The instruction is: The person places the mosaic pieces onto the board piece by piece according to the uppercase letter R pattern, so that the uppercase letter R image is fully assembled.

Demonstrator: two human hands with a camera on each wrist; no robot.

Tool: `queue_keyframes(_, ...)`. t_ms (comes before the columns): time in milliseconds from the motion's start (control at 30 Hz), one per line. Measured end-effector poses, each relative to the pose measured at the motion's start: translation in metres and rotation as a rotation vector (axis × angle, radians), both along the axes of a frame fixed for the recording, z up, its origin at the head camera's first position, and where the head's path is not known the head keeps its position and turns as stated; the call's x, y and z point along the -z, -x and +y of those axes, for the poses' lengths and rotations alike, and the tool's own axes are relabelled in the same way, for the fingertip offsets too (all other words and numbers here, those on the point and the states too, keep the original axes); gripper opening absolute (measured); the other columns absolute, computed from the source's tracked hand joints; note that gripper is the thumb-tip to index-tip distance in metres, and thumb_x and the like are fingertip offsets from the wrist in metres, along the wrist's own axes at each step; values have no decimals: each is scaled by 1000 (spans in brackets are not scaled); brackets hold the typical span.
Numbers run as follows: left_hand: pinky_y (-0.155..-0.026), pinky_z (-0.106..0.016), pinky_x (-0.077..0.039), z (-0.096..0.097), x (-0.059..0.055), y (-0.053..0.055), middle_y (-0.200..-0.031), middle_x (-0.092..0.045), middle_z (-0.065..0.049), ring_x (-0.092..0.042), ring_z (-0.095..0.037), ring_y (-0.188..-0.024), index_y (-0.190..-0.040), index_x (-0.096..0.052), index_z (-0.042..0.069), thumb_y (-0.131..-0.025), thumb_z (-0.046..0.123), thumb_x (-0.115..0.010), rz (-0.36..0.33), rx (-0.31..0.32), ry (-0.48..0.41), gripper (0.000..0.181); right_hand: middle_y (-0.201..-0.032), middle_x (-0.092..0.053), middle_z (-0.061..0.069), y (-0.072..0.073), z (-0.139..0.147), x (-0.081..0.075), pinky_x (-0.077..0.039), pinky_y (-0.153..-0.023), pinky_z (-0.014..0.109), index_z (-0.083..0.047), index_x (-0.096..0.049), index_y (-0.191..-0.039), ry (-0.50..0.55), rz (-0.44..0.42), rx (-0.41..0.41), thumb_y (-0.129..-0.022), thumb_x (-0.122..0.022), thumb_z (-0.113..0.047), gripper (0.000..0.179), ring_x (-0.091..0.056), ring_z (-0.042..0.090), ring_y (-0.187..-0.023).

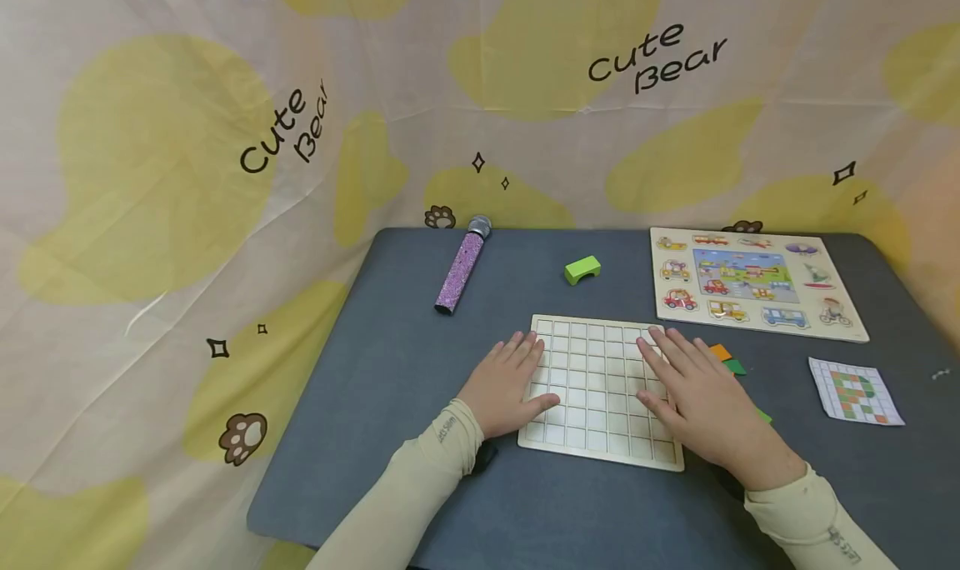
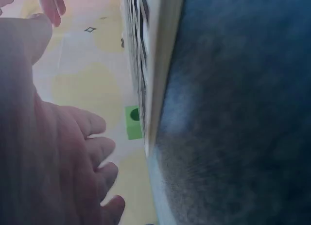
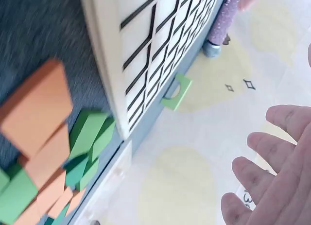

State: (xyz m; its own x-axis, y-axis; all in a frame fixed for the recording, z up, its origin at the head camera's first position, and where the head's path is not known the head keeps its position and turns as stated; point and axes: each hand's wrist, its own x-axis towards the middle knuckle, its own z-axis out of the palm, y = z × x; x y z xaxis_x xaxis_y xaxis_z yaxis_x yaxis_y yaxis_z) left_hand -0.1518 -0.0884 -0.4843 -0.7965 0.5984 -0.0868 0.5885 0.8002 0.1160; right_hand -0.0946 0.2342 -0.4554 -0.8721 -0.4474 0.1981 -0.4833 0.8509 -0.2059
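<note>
A pale wooden board [image 1: 592, 378] with a grid of white squares lies flat on the table. My left hand [image 1: 504, 387] hovers at its left edge, palm down with the fingers spread. Over the board's right side, my right hand [image 1: 701, 403] is held the same way, fingers straight. Both wrist views show the palms raised above the board and holding nothing. Orange and green tiles [image 3: 48, 154] lie loose beside the board's right edge. From the head, the right hand hides most of them, leaving an orange tile [image 1: 721, 352] and some green showing.
A purple glittery microphone [image 1: 459, 274] lies at the back left of the grey table [image 1: 360, 403]. Behind the board sits a green arch block [image 1: 582, 270]. A vehicle picture puzzle [image 1: 750, 303] is at the back right, with a patterned grid card [image 1: 858, 393] in front of it.
</note>
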Motion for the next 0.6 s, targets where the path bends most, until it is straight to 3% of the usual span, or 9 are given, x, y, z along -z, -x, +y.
queue_keyframes(233, -130, -44, -18, -4, 8, -1, -174, -25, -15, -20, -30, -161, -169, -26, 2, -106, 72, -38, -82, -58, -21, 95, -169, -31, 27, 15, 22, 2, -13, -128, 62, 1, -38, -164, -38, -76, 69, -106, -66, -41, 77, -28, 50, -154)
queue_keyframes(600, -130, -40, -17, -6, 4, -4, -175, -22, -14, -18, -27, -162, -170, -18, 2, -105, 75, -37, -222, -98, -39, 99, -158, -35, 42, 39, 65, 6, -30, -114, 75, 14, -42, -156, -126, -232, 179, -106, -68, -37, 76, -36, 63, -141)
